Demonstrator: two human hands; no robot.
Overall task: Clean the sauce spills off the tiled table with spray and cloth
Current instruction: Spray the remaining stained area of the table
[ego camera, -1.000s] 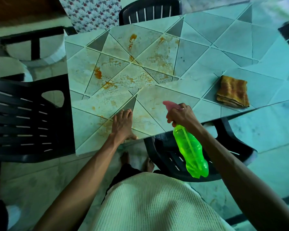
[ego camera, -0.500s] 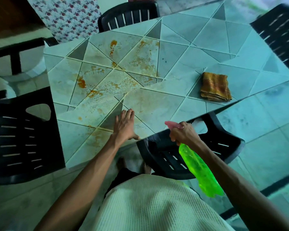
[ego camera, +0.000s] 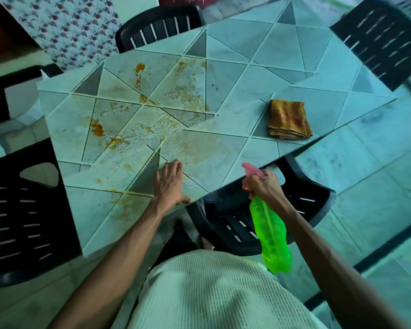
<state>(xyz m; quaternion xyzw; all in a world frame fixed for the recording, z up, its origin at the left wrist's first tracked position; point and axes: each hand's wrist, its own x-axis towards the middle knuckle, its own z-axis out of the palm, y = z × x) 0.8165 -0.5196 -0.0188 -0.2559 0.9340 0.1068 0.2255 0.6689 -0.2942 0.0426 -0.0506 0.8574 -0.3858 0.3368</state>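
The tiled table (ego camera: 244, 74) carries orange-brown sauce spills (ego camera: 150, 119) across its left and middle tiles, with thicker blobs near the left side. A folded orange-brown cloth (ego camera: 288, 119) lies on the table's right part, near the front edge. My left hand (ego camera: 169, 184) rests flat on the tiles at the near edge, fingers together, holding nothing. My right hand (ego camera: 262, 187) grips the neck of a bright green spray bottle (ego camera: 272, 236) with a pink nozzle, held just off the table's front edge, nozzle pointing toward the table.
Black plastic chairs stand around the table: one at the left (ego camera: 22, 210), one at the far side (ego camera: 159, 26), one at the upper right (ego camera: 384, 41), one tucked under the near edge (ego camera: 301, 210). Pale tiled floor (ego camera: 370, 176) lies to the right.
My right hand has drawn the spray bottle back from above the tiles to just past the front edge. The view has shifted, showing more of the right side. My left hand stays planted.
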